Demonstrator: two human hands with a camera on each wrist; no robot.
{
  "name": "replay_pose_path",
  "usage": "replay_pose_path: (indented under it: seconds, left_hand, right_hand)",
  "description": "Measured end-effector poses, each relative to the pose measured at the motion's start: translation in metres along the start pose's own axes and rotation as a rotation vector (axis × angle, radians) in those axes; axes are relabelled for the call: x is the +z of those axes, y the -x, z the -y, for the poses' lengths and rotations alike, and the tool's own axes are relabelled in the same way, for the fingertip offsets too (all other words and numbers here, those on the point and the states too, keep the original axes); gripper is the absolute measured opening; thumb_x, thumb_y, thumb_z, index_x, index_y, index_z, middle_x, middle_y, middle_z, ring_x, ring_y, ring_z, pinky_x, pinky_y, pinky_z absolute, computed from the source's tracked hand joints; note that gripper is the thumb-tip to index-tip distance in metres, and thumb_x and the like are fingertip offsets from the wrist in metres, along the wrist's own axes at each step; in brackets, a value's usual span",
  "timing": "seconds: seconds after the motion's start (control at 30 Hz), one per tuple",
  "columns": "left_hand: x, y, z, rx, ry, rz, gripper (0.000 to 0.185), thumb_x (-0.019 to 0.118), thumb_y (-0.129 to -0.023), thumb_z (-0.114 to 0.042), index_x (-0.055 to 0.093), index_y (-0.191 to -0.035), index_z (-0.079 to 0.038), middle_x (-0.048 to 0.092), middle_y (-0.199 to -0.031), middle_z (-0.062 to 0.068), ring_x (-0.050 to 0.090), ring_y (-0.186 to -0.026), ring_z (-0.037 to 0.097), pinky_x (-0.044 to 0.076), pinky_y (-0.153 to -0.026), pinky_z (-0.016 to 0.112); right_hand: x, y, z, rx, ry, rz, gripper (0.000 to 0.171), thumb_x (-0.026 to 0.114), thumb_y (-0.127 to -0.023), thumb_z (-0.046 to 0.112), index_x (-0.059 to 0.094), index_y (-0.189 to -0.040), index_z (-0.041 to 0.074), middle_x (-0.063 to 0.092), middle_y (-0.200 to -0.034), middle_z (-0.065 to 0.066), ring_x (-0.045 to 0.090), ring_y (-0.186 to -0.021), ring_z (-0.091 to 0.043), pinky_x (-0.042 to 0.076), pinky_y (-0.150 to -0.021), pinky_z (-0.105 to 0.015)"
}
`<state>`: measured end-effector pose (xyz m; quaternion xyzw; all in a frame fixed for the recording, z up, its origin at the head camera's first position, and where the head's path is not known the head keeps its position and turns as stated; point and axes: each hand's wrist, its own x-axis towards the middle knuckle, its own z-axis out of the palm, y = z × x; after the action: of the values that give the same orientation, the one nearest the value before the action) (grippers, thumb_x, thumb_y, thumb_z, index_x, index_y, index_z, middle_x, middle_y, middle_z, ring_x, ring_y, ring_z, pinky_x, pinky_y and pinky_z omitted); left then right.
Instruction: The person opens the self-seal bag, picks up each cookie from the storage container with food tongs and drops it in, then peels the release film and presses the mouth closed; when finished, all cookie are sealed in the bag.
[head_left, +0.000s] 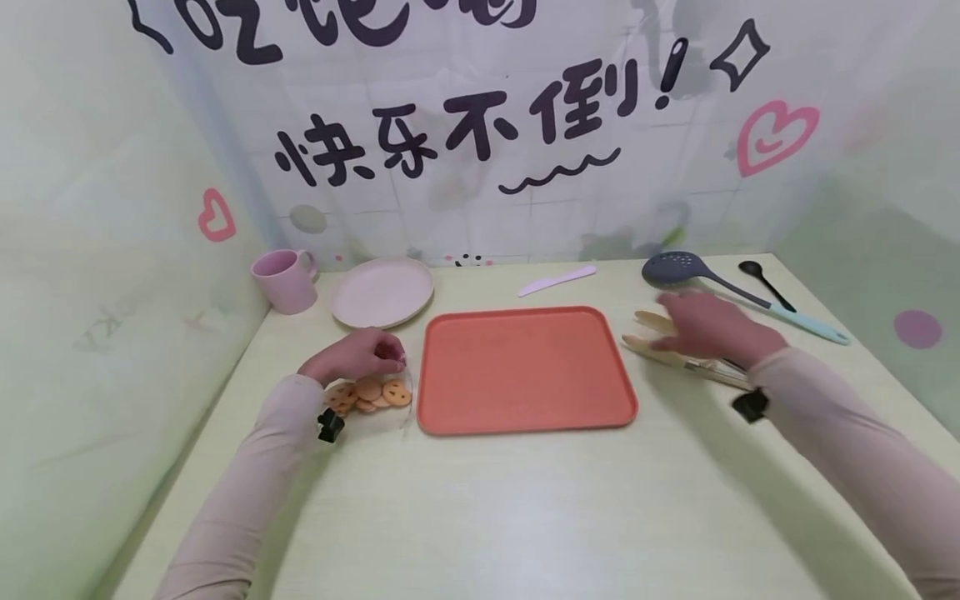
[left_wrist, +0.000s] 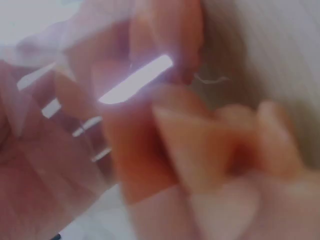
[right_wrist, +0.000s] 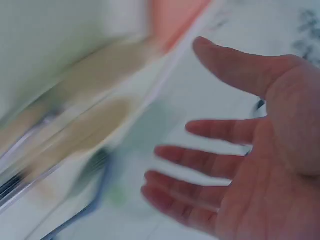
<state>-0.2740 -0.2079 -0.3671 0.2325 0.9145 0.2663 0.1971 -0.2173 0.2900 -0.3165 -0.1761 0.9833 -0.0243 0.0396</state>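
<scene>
In the head view my left hand point(head_left: 354, 354) is at the left of the red tray, with thumb and fingertips pinching the edge of a clear plastic bag point(left_wrist: 137, 80). Round cookies point(head_left: 396, 392) lie in a small heap just below that hand. Glare on the film covers part of the fingers in the left wrist view. My right hand point(head_left: 712, 325) hovers over tongs point(head_left: 651, 348) with wooden tips and metal arms. Its fingers are spread and hold nothing in the right wrist view, where the tongs are blurred to the left.
The red tray point(head_left: 525, 371) sits mid-table. Behind it are a pink mug point(head_left: 285, 283), a pink plate point(head_left: 382, 292) and a pink knife point(head_left: 557, 281). A slotted spoon point(head_left: 675, 268) and a small black spoon point(head_left: 765, 283) lie at the back right, before a printed backdrop.
</scene>
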Motion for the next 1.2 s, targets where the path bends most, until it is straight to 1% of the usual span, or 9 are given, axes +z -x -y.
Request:
replay_pose_path:
  seconds: [0.1, 0.17, 0.27, 0.33, 0.43, 0.53, 0.77, 1.0, 1.2]
  left_hand:
    - [-0.001, 0.003, 0.002, 0.006, 0.081, -0.030, 0.010, 0.069, -0.094, -0.011, 0.071, -0.100, -0.004, 0.070, -0.093, 0.008, 0.059, -0.083, 0.013, 0.050, -0.077, 0.025]
    - [-0.002, 0.004, 0.003, -0.006, 0.131, -0.067, 0.010, 0.071, -0.092, -0.010, 0.072, -0.099, -0.003, 0.071, -0.092, 0.009, 0.060, -0.082, 0.013, 0.051, -0.076, 0.024]
    - [-0.004, 0.006, 0.004, -0.019, 0.180, -0.116, 0.012, 0.072, -0.091, -0.007, 0.073, -0.100, 0.001, 0.073, -0.093, 0.011, 0.062, -0.081, 0.012, 0.054, -0.075, 0.023]
    - [-0.004, 0.006, 0.004, -0.034, 0.207, -0.127, 0.014, 0.072, -0.090, -0.007, 0.073, -0.101, 0.002, 0.073, -0.093, 0.012, 0.062, -0.080, 0.011, 0.054, -0.074, 0.022]
    - [-0.002, 0.005, 0.005, -0.048, 0.237, -0.110, 0.016, 0.072, -0.091, -0.010, 0.073, -0.102, 0.002, 0.072, -0.093, 0.009, 0.060, -0.080, 0.011, 0.053, -0.073, 0.023]
    - [0.000, 0.003, 0.006, -0.052, 0.259, -0.094, 0.017, 0.072, -0.092, -0.012, 0.073, -0.103, 0.000, 0.071, -0.090, 0.005, 0.058, -0.079, 0.012, 0.052, -0.072, 0.025]
    - [0.001, 0.006, 0.007, -0.052, 0.295, -0.096, 0.019, 0.071, -0.092, -0.012, 0.074, -0.106, 0.001, 0.072, -0.092, 0.003, 0.058, -0.080, 0.013, 0.052, -0.074, 0.025]
    - [0.000, 0.012, 0.004, -0.067, 0.356, -0.097, 0.022, 0.071, -0.090, -0.007, 0.072, -0.108, 0.006, 0.076, -0.094, 0.005, 0.063, -0.082, 0.010, 0.056, -0.076, 0.024]
    - [0.001, 0.014, 0.004, -0.134, 0.362, -0.117, 0.022, 0.074, -0.090, -0.015, 0.077, -0.107, -0.002, 0.079, -0.095, 0.000, 0.066, -0.089, 0.011, 0.054, -0.083, 0.028]
  right_hand:
    - [-0.012, -0.028, 0.062, -0.162, -0.026, -0.083, 0.047, 0.076, -0.089, 0.025, 0.062, -0.125, -0.001, 0.070, -0.117, -0.020, 0.067, -0.105, -0.037, 0.056, -0.088, -0.052]
    - [-0.014, -0.046, 0.106, -0.239, -0.042, -0.061, 0.034, 0.073, -0.091, 0.019, 0.066, -0.121, 0.005, 0.071, -0.117, -0.013, 0.067, -0.106, -0.032, 0.057, -0.088, -0.048]
    - [-0.007, -0.074, 0.167, -0.328, -0.053, 0.022, 0.022, 0.071, -0.094, 0.015, 0.070, -0.115, 0.011, 0.073, -0.110, -0.004, 0.068, -0.099, -0.023, 0.058, -0.083, -0.038]
    - [0.001, -0.091, 0.200, -0.370, -0.079, 0.066, 0.019, 0.070, -0.094, 0.015, 0.071, -0.113, 0.013, 0.072, -0.105, 0.000, 0.066, -0.093, -0.017, 0.057, -0.081, -0.032]
    - [0.015, -0.111, 0.232, -0.408, -0.147, 0.062, 0.016, 0.069, -0.095, 0.015, 0.073, -0.110, 0.013, 0.071, -0.099, 0.003, 0.064, -0.088, -0.012, 0.055, -0.079, -0.026]
    - [0.025, -0.122, 0.249, -0.387, -0.235, 0.021, 0.014, 0.068, -0.095, 0.016, 0.073, -0.107, 0.013, 0.070, -0.093, 0.003, 0.062, -0.084, -0.012, 0.054, -0.076, -0.024]
    - [0.042, -0.136, 0.267, -0.298, -0.408, -0.039, 0.010, 0.071, -0.093, 0.015, 0.077, -0.101, 0.016, 0.069, -0.084, 0.005, 0.059, -0.078, -0.011, 0.048, -0.070, -0.018]
    - [0.050, -0.140, 0.279, -0.208, -0.427, -0.084, 0.012, 0.072, -0.091, 0.011, 0.081, -0.098, 0.015, 0.075, -0.088, 0.004, 0.061, -0.081, -0.009, 0.051, -0.071, -0.017]
    - [0.051, -0.137, 0.281, -0.176, -0.444, -0.098, 0.010, 0.074, -0.092, 0.019, 0.082, -0.098, 0.016, 0.076, -0.086, 0.005, 0.061, -0.079, -0.009, 0.051, -0.069, -0.017]
